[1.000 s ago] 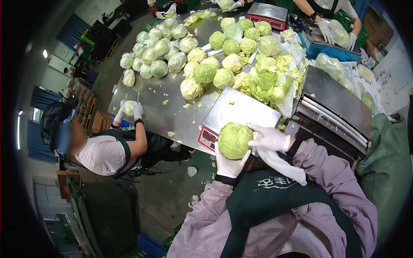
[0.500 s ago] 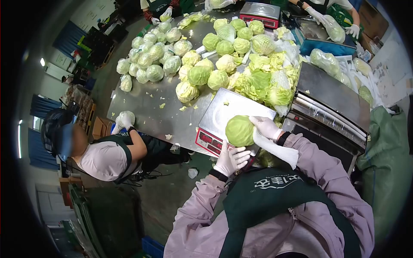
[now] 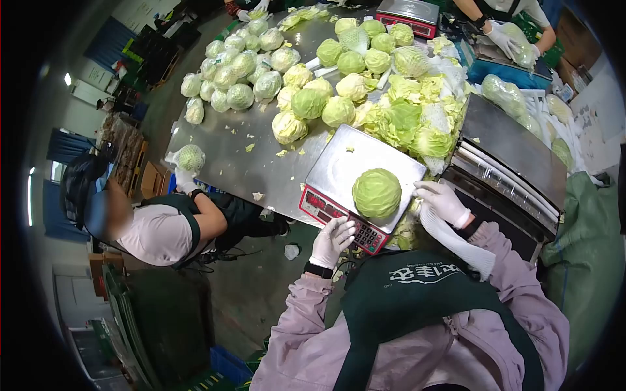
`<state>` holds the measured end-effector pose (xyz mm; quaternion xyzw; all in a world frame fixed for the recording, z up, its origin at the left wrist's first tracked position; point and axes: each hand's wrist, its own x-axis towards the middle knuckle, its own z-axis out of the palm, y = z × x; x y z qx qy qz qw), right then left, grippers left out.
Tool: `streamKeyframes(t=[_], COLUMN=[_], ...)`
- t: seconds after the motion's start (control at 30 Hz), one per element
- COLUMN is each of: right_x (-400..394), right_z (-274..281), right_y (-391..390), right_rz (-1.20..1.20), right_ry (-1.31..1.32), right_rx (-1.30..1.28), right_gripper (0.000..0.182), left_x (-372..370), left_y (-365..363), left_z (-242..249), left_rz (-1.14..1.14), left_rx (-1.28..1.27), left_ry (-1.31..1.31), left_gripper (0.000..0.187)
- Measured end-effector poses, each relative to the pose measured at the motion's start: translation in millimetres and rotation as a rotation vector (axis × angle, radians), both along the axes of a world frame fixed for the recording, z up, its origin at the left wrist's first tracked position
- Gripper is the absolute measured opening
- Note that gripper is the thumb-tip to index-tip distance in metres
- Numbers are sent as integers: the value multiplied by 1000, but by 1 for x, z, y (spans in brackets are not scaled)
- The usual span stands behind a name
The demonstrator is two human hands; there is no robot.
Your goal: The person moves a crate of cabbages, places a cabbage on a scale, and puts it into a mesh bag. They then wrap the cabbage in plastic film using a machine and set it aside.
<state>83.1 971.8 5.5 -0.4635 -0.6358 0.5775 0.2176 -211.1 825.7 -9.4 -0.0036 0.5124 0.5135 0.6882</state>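
A trimmed green cabbage rests on the steel pan of a digital scale with a red front and keypad. My right hand, in a white glove, is just right of the cabbage and apart from it. Its fingers are closed on a white foam net sleeve, which hangs down toward my forearm. My left hand, also gloved, is by the scale's display at the front left corner. It holds nothing, and its fingers are loosely bent and apart.
Loose cabbages and stripped leaves are heaped behind the scale. Wrapped cabbages lie at the far left of the steel table. A wrapping machine stands at right. A co-worker at left holds a netted cabbage.
Both my hands have drawn away from the cabbage, which now sits on the scale pan. The sleeve has moved right with my right hand. The co-worker at left has raised a netted cabbage.
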Motion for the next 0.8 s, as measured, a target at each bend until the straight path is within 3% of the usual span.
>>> streamKeyframes(t=[0.1, 0.2, 0.3, 0.47, 0.63, 0.77, 0.8], right_x=[9, 10, 15, 18, 9, 7, 9], right_z=[16, 28, 29, 20, 39, 42, 37], right_y=[-14, -25, -28, -26, -28, -32, -30], right_rz=[92, 29, 43, 15, 45, 20, 47], right_ry=[-9, 61, 77, 160, 56, 84, 31], right_rx=[69, -150, -182, -224, -114, -211, -88], right_gripper=[34, 31, 31, 31, 33, 32, 35], left_x=[-17, -41, -60, -59, -38, -10, -3], left_y=[-11, -21, -24, -12, 4, 21, 24], left_z=[5, 11, 21, 40, 40, 36, 35], left_rz=[144, 316, 428, 438, 369, 266, 242], left_rx=[51, 55, 93, 152, 159, 160, 179], left_ry=[55, 147, 190, 244, 286, 263, 264], left_gripper=[31, 29, 29, 30, 33, 31, 31])
